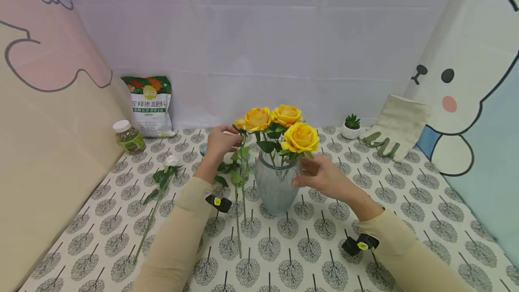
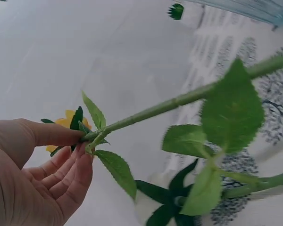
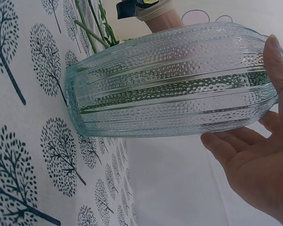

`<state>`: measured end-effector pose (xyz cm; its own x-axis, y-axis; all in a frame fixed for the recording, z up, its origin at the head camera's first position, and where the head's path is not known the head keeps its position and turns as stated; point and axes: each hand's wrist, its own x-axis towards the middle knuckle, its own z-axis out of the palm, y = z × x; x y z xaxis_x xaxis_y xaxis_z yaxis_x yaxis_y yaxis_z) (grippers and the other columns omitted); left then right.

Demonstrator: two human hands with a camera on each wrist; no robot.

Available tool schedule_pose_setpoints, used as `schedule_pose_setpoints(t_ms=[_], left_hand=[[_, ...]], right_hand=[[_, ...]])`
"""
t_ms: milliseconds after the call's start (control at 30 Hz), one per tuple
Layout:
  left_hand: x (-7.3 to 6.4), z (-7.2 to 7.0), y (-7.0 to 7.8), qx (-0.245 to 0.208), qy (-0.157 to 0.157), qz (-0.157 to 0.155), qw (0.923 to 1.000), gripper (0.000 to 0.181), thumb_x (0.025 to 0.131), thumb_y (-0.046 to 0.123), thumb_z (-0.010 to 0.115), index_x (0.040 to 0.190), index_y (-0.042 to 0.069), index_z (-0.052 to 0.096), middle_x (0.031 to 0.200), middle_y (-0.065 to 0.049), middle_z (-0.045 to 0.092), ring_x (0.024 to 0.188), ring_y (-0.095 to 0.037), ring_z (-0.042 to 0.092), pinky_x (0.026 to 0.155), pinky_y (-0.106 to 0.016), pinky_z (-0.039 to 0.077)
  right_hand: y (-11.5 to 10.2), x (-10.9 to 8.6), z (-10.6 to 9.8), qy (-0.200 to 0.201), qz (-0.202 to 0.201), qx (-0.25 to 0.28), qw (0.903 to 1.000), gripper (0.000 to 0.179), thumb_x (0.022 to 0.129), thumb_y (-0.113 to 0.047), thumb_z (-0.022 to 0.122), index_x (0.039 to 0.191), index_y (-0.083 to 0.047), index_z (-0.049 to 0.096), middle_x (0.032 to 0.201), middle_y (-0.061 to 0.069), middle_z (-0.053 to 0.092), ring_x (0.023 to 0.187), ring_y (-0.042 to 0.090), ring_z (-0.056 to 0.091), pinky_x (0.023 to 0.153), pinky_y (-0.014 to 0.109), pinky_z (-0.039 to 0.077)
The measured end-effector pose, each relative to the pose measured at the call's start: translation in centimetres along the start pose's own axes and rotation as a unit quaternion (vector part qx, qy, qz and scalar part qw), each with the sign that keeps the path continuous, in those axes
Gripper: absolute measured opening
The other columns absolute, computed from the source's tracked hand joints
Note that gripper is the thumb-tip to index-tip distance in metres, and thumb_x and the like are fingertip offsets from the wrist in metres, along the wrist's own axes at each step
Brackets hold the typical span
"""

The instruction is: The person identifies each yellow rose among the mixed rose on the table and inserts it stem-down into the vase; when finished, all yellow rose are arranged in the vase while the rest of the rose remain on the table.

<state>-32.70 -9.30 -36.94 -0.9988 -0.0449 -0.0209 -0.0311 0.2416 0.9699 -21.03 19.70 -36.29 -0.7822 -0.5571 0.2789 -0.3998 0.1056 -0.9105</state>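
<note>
A ribbed, pale blue glass vase (image 1: pixel 275 195) stands upright mid-table with several yellow roses (image 1: pixel 301 138) in it. My right hand (image 1: pixel 324 177) holds the vase near its rim, thumb on one side and fingers around the other, as the right wrist view shows. To the left of the vase, my left hand (image 1: pixel 220 144) pinches the green stem (image 2: pixel 155 109) of another yellow rose (image 1: pixel 238 124) between thumb and fingers, just below the bloom. That stem hangs down beside the vase, outside it. Behind the left forearm, a blue flower (image 1: pixel 203 150) is mostly hidden.
On the left lies a white rose (image 1: pixel 172 161) with a long stem. A lidded jar (image 1: pixel 129 138) and a fertilizer bag (image 1: pixel 151 107) stand at the back left. At the back right are a small potted succulent (image 1: pixel 351 127) and a pair of gloves (image 1: pixel 399 123).
</note>
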Motion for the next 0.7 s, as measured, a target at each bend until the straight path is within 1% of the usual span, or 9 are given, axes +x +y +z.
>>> schedule_pose_setpoints(t_ms=[133, 233, 333, 433, 533, 600, 667, 700], left_hand=[[-0.6, -1.4, 1.0, -0.036, -0.001, 0.009, 0.9993, 0.030, 0.090, 0.008, 0.072, 0.117, -0.002, 0.065, 0.109, -0.022, 0.070, 0.086, -0.025, 0.070, 0.086, -0.042, 0.059], [-1.0, -2.2, 1.5, -0.074, -0.013, 0.012, 0.9971, 0.039, 0.092, 0.008, 0.069, 0.129, -0.004, 0.062, 0.119, -0.022, 0.066, 0.087, -0.019, 0.069, 0.091, -0.040, 0.057], [-1.3, -3.0, 1.8, -0.129, -0.039, 0.006, 0.9909, 0.046, 0.094, 0.006, 0.066, 0.138, -0.006, 0.055, 0.125, -0.024, 0.063, 0.088, -0.015, 0.068, 0.093, -0.035, 0.056], [-1.5, -3.7, 2.0, -0.171, -0.064, -0.005, 0.9832, 0.049, 0.097, 0.005, 0.064, 0.142, -0.005, 0.050, 0.122, -0.019, 0.064, 0.090, -0.013, 0.069, 0.093, -0.031, 0.056], [-2.0, -4.3, 2.1, -0.195, -0.083, -0.006, 0.9773, 0.048, 0.099, 0.007, 0.063, 0.144, -0.004, 0.049, 0.114, -0.008, 0.066, 0.093, -0.014, 0.068, 0.092, -0.030, 0.056], [-2.3, -4.6, 2.3, -0.205, -0.098, 0.003, 0.9738, 0.046, 0.100, 0.007, 0.062, 0.143, -0.004, 0.049, 0.109, -0.002, 0.067, 0.094, -0.013, 0.068, 0.090, -0.030, 0.057], [-2.6, -4.9, 2.5, -0.226, -0.118, 0.020, 0.9668, 0.043, 0.100, 0.006, 0.060, 0.141, -0.004, 0.051, 0.104, 0.001, 0.069, 0.093, -0.013, 0.067, 0.089, -0.030, 0.057], [-2.8, -5.0, 2.6, -0.242, -0.127, 0.029, 0.9615, 0.039, 0.101, 0.004, 0.059, 0.139, -0.002, 0.053, 0.102, 0.001, 0.069, 0.092, -0.013, 0.067, 0.089, -0.030, 0.057]], right_hand=[[0.0, 0.0, 0.0, -0.001, -0.001, 0.000, 1.0000, 0.068, 0.086, -0.012, 0.079, 0.144, 0.003, 0.047, 0.145, 0.020, 0.051, 0.132, 0.040, 0.049, 0.101, 0.038, 0.050], [0.0, 0.1, -0.1, 0.000, -0.003, -0.001, 1.0000, 0.068, 0.086, -0.013, 0.079, 0.145, 0.003, 0.047, 0.145, 0.020, 0.051, 0.132, 0.041, 0.049, 0.101, 0.038, 0.050], [0.0, 0.1, -0.1, 0.002, -0.007, -0.001, 1.0000, 0.069, 0.086, -0.014, 0.079, 0.145, 0.003, 0.047, 0.144, 0.021, 0.051, 0.132, 0.042, 0.049, 0.101, 0.038, 0.050], [0.0, 0.1, -0.1, 0.003, -0.009, 0.002, 0.9999, 0.070, 0.085, -0.012, 0.079, 0.145, 0.003, 0.046, 0.145, 0.021, 0.050, 0.131, 0.042, 0.049, 0.101, 0.039, 0.050], [0.0, 0.1, -0.1, 0.001, -0.010, 0.007, 0.9999, 0.070, 0.086, -0.010, 0.079, 0.146, 0.003, 0.045, 0.146, 0.021, 0.049, 0.132, 0.042, 0.048, 0.101, 0.040, 0.050], [0.0, 0.1, -0.1, 0.000, -0.010, 0.008, 0.9999, 0.070, 0.086, -0.008, 0.079, 0.146, 0.003, 0.045, 0.147, 0.021, 0.049, 0.133, 0.042, 0.048, 0.102, 0.040, 0.049], [0.1, 0.1, -0.1, -0.001, -0.010, 0.007, 0.9999, 0.069, 0.086, -0.008, 0.078, 0.146, 0.004, 0.045, 0.147, 0.021, 0.049, 0.133, 0.042, 0.048, 0.102, 0.039, 0.049], [0.0, 0.1, -0.1, -0.001, -0.009, 0.006, 0.9999, 0.069, 0.086, -0.008, 0.079, 0.145, 0.004, 0.046, 0.146, 0.021, 0.049, 0.133, 0.042, 0.048, 0.102, 0.039, 0.049]])
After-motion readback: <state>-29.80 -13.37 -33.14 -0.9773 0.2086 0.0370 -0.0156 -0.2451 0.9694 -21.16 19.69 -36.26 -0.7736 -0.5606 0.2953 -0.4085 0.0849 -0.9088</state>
